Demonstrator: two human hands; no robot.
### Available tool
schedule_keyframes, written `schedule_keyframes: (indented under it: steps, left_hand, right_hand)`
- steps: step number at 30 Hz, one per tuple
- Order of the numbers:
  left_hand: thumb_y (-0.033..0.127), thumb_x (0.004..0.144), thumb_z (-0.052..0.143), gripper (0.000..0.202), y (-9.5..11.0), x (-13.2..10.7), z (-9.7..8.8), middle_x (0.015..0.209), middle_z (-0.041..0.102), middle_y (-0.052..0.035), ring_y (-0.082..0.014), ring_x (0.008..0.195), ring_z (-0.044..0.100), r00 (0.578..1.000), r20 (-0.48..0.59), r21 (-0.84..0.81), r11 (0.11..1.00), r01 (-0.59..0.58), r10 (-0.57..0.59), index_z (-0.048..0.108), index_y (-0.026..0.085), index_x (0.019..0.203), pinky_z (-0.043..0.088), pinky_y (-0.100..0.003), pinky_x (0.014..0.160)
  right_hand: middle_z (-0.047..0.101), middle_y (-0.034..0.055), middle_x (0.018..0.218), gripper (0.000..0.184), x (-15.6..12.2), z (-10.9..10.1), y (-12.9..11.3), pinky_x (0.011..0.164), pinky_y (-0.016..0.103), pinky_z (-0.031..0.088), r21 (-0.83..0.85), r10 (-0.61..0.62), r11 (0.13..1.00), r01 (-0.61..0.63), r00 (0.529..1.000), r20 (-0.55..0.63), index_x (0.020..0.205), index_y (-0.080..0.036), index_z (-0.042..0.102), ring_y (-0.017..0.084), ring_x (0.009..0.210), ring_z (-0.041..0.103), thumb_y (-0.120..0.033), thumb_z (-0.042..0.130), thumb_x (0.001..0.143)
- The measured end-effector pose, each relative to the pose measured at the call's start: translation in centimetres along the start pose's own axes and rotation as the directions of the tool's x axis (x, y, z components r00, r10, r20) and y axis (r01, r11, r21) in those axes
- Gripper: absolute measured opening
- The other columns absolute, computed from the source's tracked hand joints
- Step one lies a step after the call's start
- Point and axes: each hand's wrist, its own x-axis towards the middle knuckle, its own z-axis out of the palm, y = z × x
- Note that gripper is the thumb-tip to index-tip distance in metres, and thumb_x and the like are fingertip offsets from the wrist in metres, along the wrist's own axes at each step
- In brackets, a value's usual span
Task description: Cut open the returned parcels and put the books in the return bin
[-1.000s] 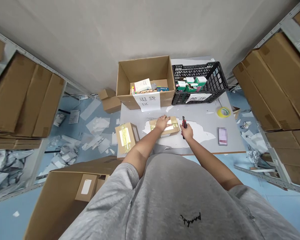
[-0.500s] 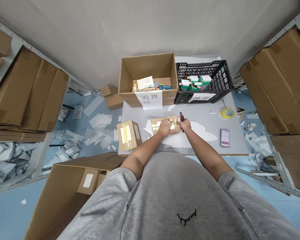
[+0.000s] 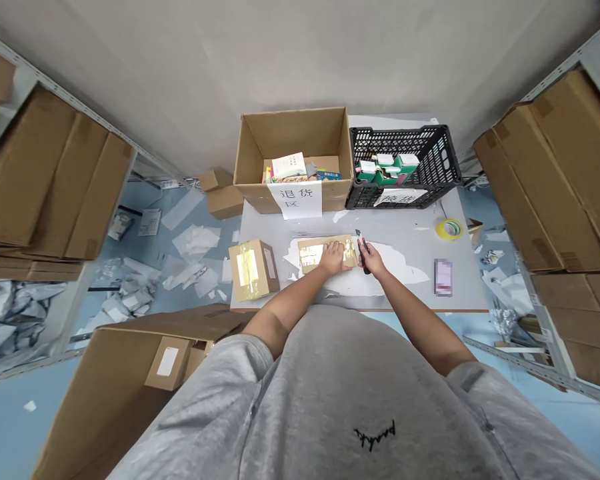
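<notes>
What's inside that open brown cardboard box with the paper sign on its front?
The open brown cardboard box holds a pale paperback book lying on top and a flat blue packet beside it. Whatever lies beneath them cannot be seen.

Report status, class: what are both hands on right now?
Left hand flat on taped cardboard parcel. Right hand gripping utility knife. Taped carton left of it, apart.

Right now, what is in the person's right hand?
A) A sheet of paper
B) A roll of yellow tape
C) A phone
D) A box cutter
D. The right hand is closed around a red-and-black box cutter, held upright at the edge of the cardboard parcel.
</notes>
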Motion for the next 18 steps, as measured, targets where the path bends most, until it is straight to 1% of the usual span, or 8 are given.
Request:
schedule_keyframes:
  steps: [1, 3, 5, 7, 10, 14, 18]
  left_hand:
    - [0.064, 0.070, 0.088, 0.075, 0.0, 0.1, -0.1, 0.124, 0.060, -0.0175, -0.0364, 0.118, 0.052, 1.000, 0.007, -0.005, 1.000, -0.002, 0.002, 0.059, 0.017, 0.121, 0.035, -0.043, 0.098]
    - [0.063, 0.071, 0.087, 0.075, -0.1, 0.4, -0.2, 0.125, 0.060, -0.0165, -0.0356, 0.119, 0.052, 1.000, 0.012, -0.017, 1.000, -0.012, 0.012, 0.059, 0.018, 0.123, 0.035, -0.042, 0.098]
    - [0.064, 0.073, 0.085, 0.074, -0.2, 0.5, -0.3, 0.126, 0.060, -0.0156, -0.0353, 0.121, 0.052, 1.000, 0.016, -0.023, 0.999, -0.026, 0.026, 0.058, 0.019, 0.125, 0.035, -0.042, 0.097]
    - [0.066, 0.075, 0.082, 0.073, -0.3, 0.5, -0.4, 0.128, 0.059, -0.0153, -0.0356, 0.123, 0.051, 0.999, 0.023, -0.022, 0.999, -0.043, 0.043, 0.059, 0.020, 0.127, 0.034, -0.043, 0.097]
    - [0.069, 0.079, 0.077, 0.071, -0.4, 0.2, -0.3, 0.130, 0.058, -0.0151, -0.0359, 0.125, 0.050, 0.997, 0.023, -0.028, 0.997, -0.068, 0.069, 0.059, 0.021, 0.128, 0.034, -0.043, 0.097]
    - [0.070, 0.083, 0.071, 0.068, -0.4, -0.3, -0.1, 0.130, 0.058, -0.0141, -0.0343, 0.124, 0.050, 0.995, 0.016, -0.046, 0.994, -0.096, 0.097, 0.059, 0.022, 0.130, 0.033, -0.043, 0.098]
    - [0.072, 0.084, 0.069, 0.068, -0.2, -0.7, 0.0, 0.128, 0.058, -0.0140, -0.0350, 0.123, 0.050, 0.995, 0.017, -0.059, 0.993, -0.100, 0.102, 0.060, 0.023, 0.131, 0.033, -0.043, 0.097]
  right_hand:
    - [0.058, -0.0063, 0.061, 0.043, -0.6, -0.4, 0.4, 0.049, 0.023, 0.050, 0.001, -0.023, 1.000, 0.023, 0.999, 0.040, 0.112, -0.023, 0.058, 0.013, 0.047, 0.058, -0.063, 0.054, 0.095]
    - [0.058, -0.0071, 0.060, 0.052, -1.7, -1.1, 0.9, 0.048, 0.022, 0.049, -0.015, -0.040, 0.999, 0.042, 0.994, 0.100, 0.128, -0.023, 0.059, 0.013, 0.046, 0.057, -0.062, 0.057, 0.094]
    - [0.056, -0.0087, 0.058, 0.065, -2.4, -1.7, 1.2, 0.045, 0.022, 0.048, -0.038, -0.027, 0.999, 0.033, 0.989, 0.146, 0.147, -0.023, 0.053, 0.012, 0.043, 0.053, -0.059, 0.059, 0.094]
    - [0.054, -0.0099, 0.056, 0.073, -2.9, -2.0, 1.1, 0.043, 0.021, 0.046, -0.068, 0.001, 0.998, 0.012, 0.984, 0.181, 0.160, -0.024, 0.044, 0.011, 0.040, 0.050, -0.055, 0.059, 0.095]
    - [0.053, -0.0101, 0.055, 0.073, -3.2, -2.2, 0.6, 0.042, 0.019, 0.042, -0.124, 0.039, 0.992, -0.017, 0.983, 0.178, 0.164, -0.024, 0.040, 0.010, 0.038, 0.047, -0.049, 0.057, 0.097]
    - [0.051, -0.0105, 0.052, 0.069, -4.0, -2.3, 0.4, 0.040, 0.018, 0.038, -0.147, 0.063, 0.988, -0.040, 0.985, 0.159, 0.163, -0.024, 0.042, 0.010, 0.037, 0.044, -0.044, 0.054, 0.099]
    - [0.050, -0.0104, 0.050, 0.069, -4.8, -2.5, 0.4, 0.040, 0.019, 0.038, -0.159, 0.090, 0.985, -0.062, 0.981, 0.171, 0.162, -0.021, 0.044, 0.011, 0.037, 0.045, -0.044, 0.055, 0.098]
